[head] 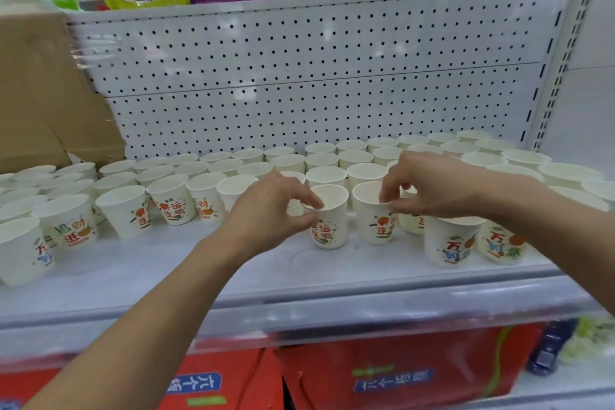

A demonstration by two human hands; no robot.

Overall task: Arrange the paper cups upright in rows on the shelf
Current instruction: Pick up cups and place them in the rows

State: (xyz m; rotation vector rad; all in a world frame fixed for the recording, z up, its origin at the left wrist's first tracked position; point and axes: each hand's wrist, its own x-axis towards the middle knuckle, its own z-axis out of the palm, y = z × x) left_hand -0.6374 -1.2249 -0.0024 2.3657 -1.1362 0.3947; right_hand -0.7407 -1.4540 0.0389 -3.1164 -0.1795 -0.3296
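paper cups (329, 220): white (orange-green print) | shelf (199, 263): white | boxes (399, 373): red

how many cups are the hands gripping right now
2. The left hand pinches the rim of one cup at the front of the shelf; the right hand pinches the next cup beside it. None looks hidden.
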